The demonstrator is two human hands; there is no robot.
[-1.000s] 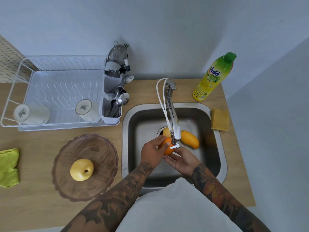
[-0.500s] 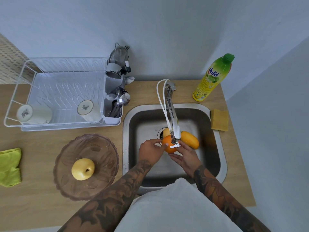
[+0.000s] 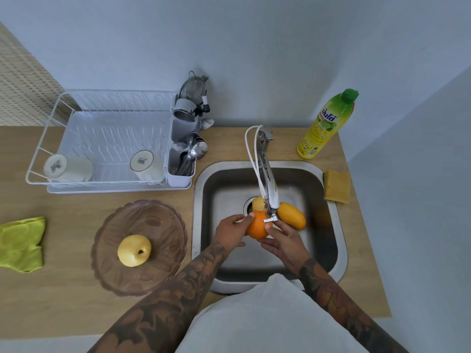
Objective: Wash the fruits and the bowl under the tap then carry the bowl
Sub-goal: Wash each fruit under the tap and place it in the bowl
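Home kitchen, sink (image 3: 339, 225), dish rack (image 3: 38, 159)

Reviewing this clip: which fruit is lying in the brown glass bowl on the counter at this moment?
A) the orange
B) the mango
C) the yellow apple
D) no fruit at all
C: the yellow apple lies alone in the bowl, while both hands hold the orange under the tap and the mango lies in the sink.

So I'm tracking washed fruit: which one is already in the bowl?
The yellow apple, alone in the brown bowl. The orange is in both hands; the mango lies in the sink.
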